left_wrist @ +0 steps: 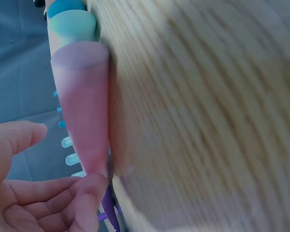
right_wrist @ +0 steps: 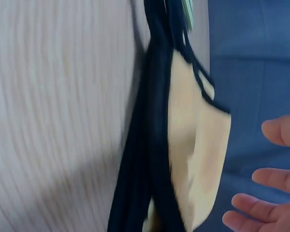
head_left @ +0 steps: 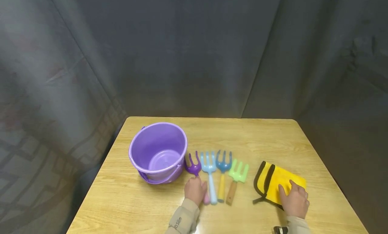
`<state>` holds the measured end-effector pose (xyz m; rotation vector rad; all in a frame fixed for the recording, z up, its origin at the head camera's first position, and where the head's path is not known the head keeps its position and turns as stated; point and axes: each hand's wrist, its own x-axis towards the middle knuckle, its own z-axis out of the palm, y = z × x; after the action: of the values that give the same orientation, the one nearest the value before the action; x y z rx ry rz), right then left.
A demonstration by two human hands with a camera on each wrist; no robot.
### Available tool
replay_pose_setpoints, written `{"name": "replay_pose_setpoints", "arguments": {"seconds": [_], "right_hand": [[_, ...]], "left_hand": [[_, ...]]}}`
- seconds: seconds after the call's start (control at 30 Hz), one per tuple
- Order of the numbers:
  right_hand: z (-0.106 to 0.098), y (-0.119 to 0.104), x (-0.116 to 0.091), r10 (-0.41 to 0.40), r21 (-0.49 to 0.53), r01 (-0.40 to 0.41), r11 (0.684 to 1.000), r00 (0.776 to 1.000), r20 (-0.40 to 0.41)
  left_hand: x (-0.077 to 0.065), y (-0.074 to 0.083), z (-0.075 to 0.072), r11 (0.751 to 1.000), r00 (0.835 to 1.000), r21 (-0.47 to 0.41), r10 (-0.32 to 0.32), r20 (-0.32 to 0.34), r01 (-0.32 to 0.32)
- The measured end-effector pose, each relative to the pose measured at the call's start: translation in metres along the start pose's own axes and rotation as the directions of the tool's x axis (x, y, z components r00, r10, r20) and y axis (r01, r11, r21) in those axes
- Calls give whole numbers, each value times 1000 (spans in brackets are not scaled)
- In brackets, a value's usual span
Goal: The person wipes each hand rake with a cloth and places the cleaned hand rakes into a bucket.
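Observation:
A purple hand fork (head_left: 193,165) with a pink handle (left_wrist: 84,101) lies on the table right of the purple bucket (head_left: 157,143). My left hand (head_left: 195,191) is over that handle, its fingertips right at the narrow end and its thumb held apart in the left wrist view. Beside it lie a light blue hand fork (head_left: 212,183), a dark blue one with a yellow handle (head_left: 221,190), and a green one with a wooden handle (head_left: 231,192). My right hand (head_left: 295,201) hovers over a folded yellow cloth piece (head_left: 280,180) with dark trim and ties, fingers spread, holding nothing.
The bucket stands upright at the table's left, its handle folded down on the near side. The wooden table (head_left: 242,134) has grey curtains (head_left: 194,59) behind it and at both sides.

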<state>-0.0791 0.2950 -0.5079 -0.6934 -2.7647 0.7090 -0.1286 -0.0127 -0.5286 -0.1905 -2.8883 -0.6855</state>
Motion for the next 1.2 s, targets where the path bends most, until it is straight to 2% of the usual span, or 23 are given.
{"name": "replay_pose_setpoints", "arguments": {"seconds": [0.17, 0.3, 0.47, 0.53, 0.63, 0.97, 1.13, 1.2], "right_hand": [[-12, 15, 6, 114, -32, -114, 993, 993, 3], [-18, 29, 11, 183, -35, -182, 983, 982, 40], [-19, 46, 13, 267, -35, -265, 964, 947, 177], [-17, 49, 14, 278, -34, -278, 960, 932, 234], [-12, 51, 16, 284, -21, -289, 957, 919, 275], [-9, 50, 29, 330, 16, -351, 936, 895, 300], [-5, 48, 33, 401, 23, -426, 905, 869, 291], [-4, 48, 33, 412, 39, -440, 897, 865, 284]], "left_hand": [[0, -2, 2, 999, 997, -28, -34, 67, 36], [1, -4, 4, 996, 992, -53, -66, 106, 72], [0, -5, 6, 996, 989, -30, -80, 125, 84], [-1, -6, 7, 995, 987, -20, -92, 131, 96], [-1, -6, 9, 994, 985, -2, -112, 131, 113], [0, -6, 14, 989, 980, 6, -147, 137, 147], [-1, -6, 18, 985, 976, 14, -170, 135, 169], [-1, -6, 18, 984, 974, 8, -177, 140, 178]]}}
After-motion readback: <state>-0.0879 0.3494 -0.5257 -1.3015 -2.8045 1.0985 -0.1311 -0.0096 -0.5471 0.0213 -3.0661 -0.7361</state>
